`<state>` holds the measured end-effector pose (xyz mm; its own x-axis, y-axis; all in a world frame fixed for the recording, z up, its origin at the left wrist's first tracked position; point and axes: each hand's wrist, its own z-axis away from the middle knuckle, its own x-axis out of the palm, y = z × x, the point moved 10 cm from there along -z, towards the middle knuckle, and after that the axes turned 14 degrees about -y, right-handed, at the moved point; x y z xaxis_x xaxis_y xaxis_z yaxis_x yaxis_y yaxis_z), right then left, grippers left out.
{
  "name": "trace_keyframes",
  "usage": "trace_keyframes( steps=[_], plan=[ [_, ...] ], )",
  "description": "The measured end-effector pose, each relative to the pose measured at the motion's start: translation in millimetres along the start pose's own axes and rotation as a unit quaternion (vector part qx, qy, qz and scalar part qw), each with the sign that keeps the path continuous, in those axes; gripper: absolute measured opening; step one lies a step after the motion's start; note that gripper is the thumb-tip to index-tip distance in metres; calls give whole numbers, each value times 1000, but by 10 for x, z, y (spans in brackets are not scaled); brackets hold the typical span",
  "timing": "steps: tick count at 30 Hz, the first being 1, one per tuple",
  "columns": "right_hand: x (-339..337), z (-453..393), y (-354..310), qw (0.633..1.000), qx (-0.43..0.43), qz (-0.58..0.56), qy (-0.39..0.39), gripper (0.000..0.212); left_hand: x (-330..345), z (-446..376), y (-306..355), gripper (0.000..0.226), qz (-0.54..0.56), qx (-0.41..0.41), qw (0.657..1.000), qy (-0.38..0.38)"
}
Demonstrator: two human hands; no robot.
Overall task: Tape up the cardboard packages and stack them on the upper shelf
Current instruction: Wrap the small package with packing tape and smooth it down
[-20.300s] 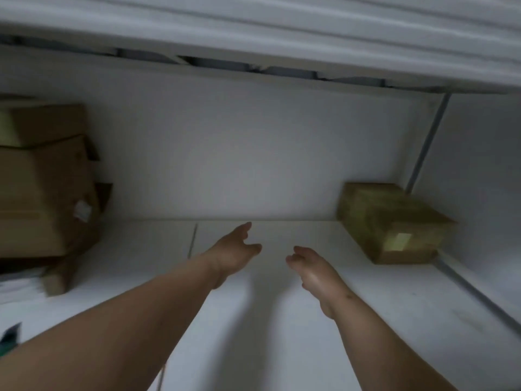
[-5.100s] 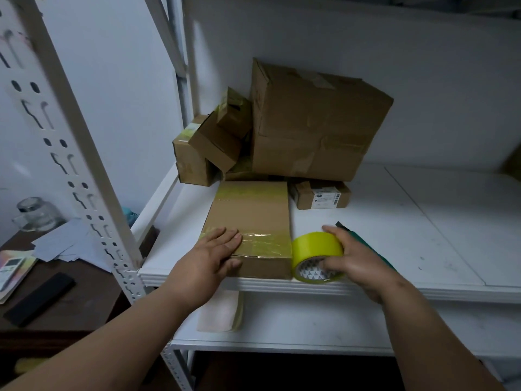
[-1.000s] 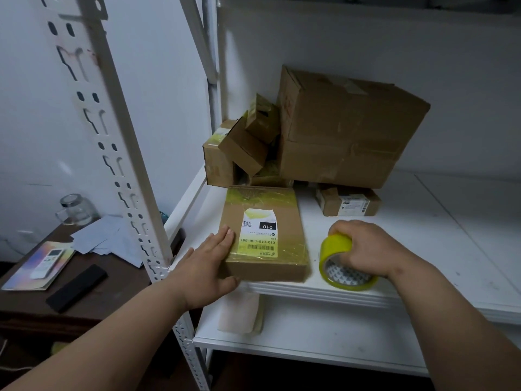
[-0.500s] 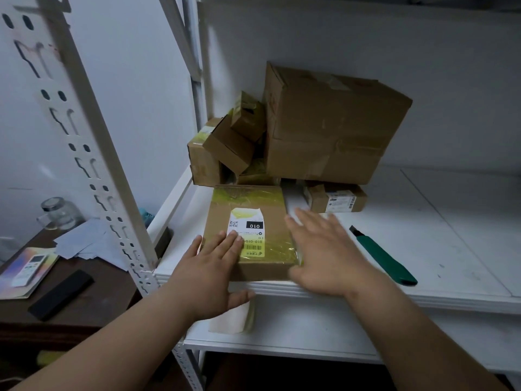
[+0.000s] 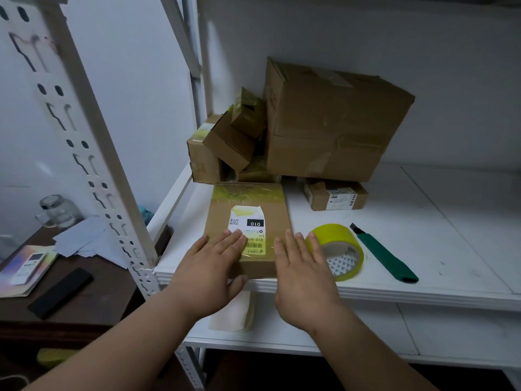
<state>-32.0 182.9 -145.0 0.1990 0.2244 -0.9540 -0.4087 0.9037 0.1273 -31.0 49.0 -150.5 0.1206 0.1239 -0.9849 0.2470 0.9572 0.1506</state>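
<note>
1. flat cardboard package (image 5: 248, 221) lies at the front edge of the white shelf (image 5: 423, 249), label side up, white shipping label (image 5: 248, 230) reading 010, yellowish tape across its far end.
2. left hand (image 5: 208, 266) rests flat on the package's near left corner, fingers straight and together, fingertips on the label edge, thumb hooked down over the front face. nothing gripped.
3. right hand (image 5: 301, 277) spread flat at the package's near right corner, fingers straight and slightly apart, some over the box, outer ones reaching toward the tape roll. cannot tell if it actually touches the box.
4. yellow tape roll (image 5: 338, 249) sits on the shelf just right of the package, partly behind the right fingers.
5. green utility knife (image 5: 386, 258) lies on the shelf right of the roll, close to it.
6. pile of cardboard boxes at the back: big box (image 5: 329, 122) sitting on a small labelled box (image 5: 335, 196), several small boxes (image 5: 225, 142) tilted and heaped left of it.
7. lower shelf holds a pale folded sheet (image 5: 234, 314).
8. dark desk (image 5: 84, 292) left of the rack post (image 5: 93, 153): glass jar (image 5: 56, 210), loose papers (image 5: 84, 238), a black flat object (image 5: 59, 292), a remote (image 5: 29, 263) on a colourful booklet.
</note>
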Motion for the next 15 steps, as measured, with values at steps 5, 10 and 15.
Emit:
trace_keyframes(
  steps=[5, 10, 15],
  plan=[
    [-329, 130, 146, 988, -32, -101, 114, 75, 6, -43, -93, 73, 108, -30, 994, -10],
    [-164, 218, 1283, 918, 143, -342, 142, 91, 54, -23, -77, 75, 83, -39, 996, -16],
    [319, 36, 1337, 788, 38, -614, 20, 58, 27, -27, -92, 68, 126, -26, 991, 45]
  ],
)
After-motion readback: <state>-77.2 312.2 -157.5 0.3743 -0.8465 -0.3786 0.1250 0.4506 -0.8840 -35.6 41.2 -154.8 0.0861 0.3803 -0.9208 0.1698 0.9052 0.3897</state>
